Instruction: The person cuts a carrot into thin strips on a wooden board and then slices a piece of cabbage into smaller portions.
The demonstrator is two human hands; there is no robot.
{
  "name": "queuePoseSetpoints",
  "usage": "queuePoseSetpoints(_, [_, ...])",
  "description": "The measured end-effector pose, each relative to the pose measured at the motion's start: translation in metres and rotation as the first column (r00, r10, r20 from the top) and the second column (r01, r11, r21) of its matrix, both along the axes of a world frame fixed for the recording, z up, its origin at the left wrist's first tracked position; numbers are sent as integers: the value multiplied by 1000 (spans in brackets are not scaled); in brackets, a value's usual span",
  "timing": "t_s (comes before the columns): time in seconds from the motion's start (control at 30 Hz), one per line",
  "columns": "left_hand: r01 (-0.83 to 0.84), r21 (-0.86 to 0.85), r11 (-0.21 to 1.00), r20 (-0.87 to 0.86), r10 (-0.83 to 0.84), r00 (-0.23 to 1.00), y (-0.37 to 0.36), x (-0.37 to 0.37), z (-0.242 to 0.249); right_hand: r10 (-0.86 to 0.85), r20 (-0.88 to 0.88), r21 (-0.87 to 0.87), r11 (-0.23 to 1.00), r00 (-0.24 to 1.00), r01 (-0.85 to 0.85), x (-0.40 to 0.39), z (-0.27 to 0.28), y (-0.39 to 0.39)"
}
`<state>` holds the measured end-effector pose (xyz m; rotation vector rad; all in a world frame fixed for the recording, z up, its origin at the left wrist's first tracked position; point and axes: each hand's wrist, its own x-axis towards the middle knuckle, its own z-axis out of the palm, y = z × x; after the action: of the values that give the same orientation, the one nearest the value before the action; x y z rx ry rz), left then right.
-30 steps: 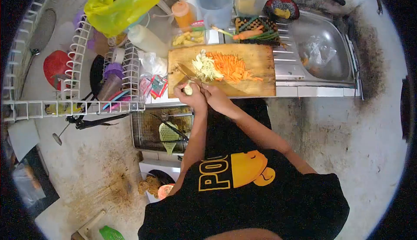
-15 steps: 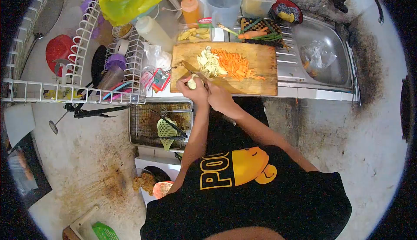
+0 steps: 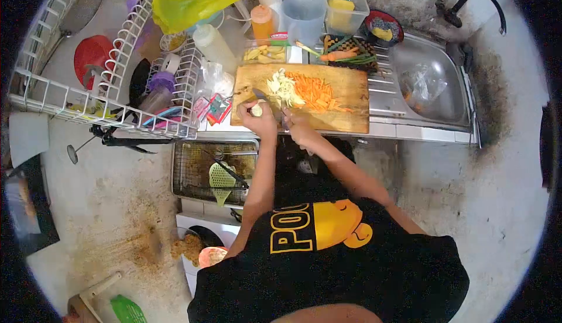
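My left hand [image 3: 260, 123] is closed around a pale, whitish vegetable piece [image 3: 256, 110] at the near left of the wooden cutting board [image 3: 355, 98]. In my right hand [image 3: 304, 131] is a knife [image 3: 260, 94], its blade slanting up and left past the held piece. Part of the blade is hidden by my left hand. Just beyond the knife lies a heap of pale sliced vegetable [image 3: 282, 89]. Touching that heap on its right is a pile of orange carrot strips [image 3: 319, 95].
A steel sink [image 3: 430, 59] with a plastic bag is at the right. Behind the board stand a tub of yellow pieces [image 3: 264, 54], a whole carrot [image 3: 339, 56], a squeeze bottle [image 3: 215, 45] and a grey-blue container [image 3: 303, 19]. A white dish rack [image 3: 117, 121] borders the left.
My right hand has moved slightly right and down, away from my left hand, with the knife. My left hand still holds the pale piece. The whole view has shifted a little.
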<state>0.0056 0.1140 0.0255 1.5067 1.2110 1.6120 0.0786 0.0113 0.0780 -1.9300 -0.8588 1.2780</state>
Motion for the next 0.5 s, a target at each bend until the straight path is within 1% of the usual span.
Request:
queuePoseSetpoints(0.03, [-21, 60, 998, -9, 21, 1000, 1, 0, -2, 10, 5, -6, 1000, 1000, -10, 3, 7, -1])
queuePoseSetpoints(0.07, [-43, 121, 992, -16, 46, 999, 2, 0, -3, -66, -107, 35, 997, 992, 70, 10, 12, -1])
queuePoseSetpoints(0.1, [-57, 114, 992, -10, 59, 998, 3, 0, -4, -135, -221, 65, 986, 966, 153, 19, 14, 0])
queuePoseSetpoints(0.13, [-55, 112, 992, -14, 57, 998, 4, 0, -5, -37, -393, 87, 993, 919, 77, 34, 15, -4])
queuePoseSetpoints(0.17, [-55, 108, 993, -19, 57, 998, 5, 0, -6, -105, -385, 75, 987, 917, 145, 43, 15, -7])
queuePoseSetpoints(0.2, [-71, 101, 992, -15, 73, 997, 6, -1, -2, -173, -377, 64, 975, 910, 212, 44, 39, -10])
queuePoseSetpoints(0.23, [-92, 113, 989, -35, 96, 995, 8, -3, 4, -151, -369, 55, 981, 917, 184, 46, 32, -10])
queuePoseSetpoints(0.27, [-96, 131, 987, -58, 104, 993, 10, -4, 10, -101, -37, 303, 947, 994, 108, 49, 19, -12])
queuePoseSetpoints(0.3, [-68, 61, 996, -100, 74, 992, 14, -8, 11, -118, 300, 499, 865, 947, -50, 49, 16, -13])
queuePoseSetpoints(0.33, [-80, 56, 995, -96, 85, 992, 17, -10, 11, -105, 304, 494, 867, 947, -62, 44, 13, -17])
queuePoseSetpoints(0.4, [-37, 68, 997, -55, 41, 998, 20, -14, 11, -95, 429, 531, 831, 898, -165, 26, 5, -31])
queuePoseSetpoints(0.43, [-13, 52, 999, -73, 17, 997, 19, -17, 13, 7, 410, 441, 874, 912, -205, 20, 0, -35])
queuePoseSetpoints(0.47, [-24, 49, 999, -73, 28, 997, 16, -19, 15, 19, 410, 438, 873, 912, -215, 13, -5, -37])
queuePoseSetpoints(0.5, [-21, 151, 988, -146, 43, 988, 11, -20, 22, 7, 450, 420, 881, 893, -218, 6, -9, -40])
